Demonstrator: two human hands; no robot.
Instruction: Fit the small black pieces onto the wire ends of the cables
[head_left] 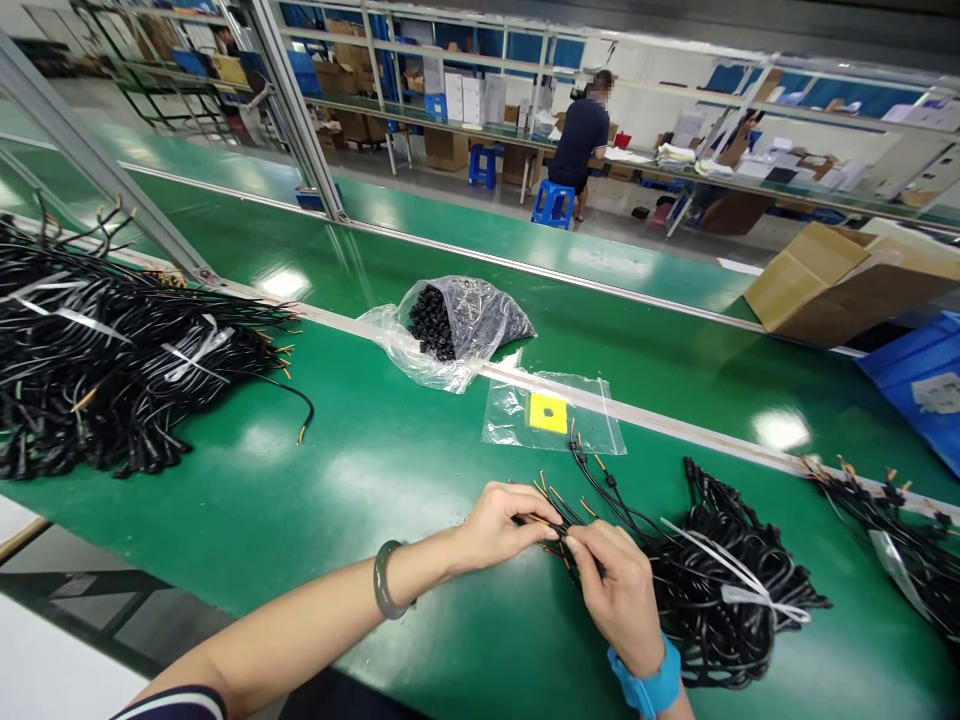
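Observation:
My left hand [501, 525] and my right hand [616, 578] meet over the green table, fingertips pinched close together. Between them runs a thin black cable [559, 533] with coloured wire ends; both hands grip it, though the fingers partly cover the spot. The cable comes from a tied bundle of black cables [720, 590] just right of my right hand. More loose cable ends [607, 480] with small black pieces on them fan out beyond my fingers. Farther off, a clear plastic bag [480, 315] lies on its side, full of small black parts [433, 325] at its mouth.
A zip bag [510, 415] with a yellow square piece [548, 413] lies ahead of my hands. Large cable bundles [112, 350] cover the left; another bundle [900, 540] lies far right. A cardboard box [817, 280] and blue bin [919, 390] stand right. A person [581, 135] sits beyond.

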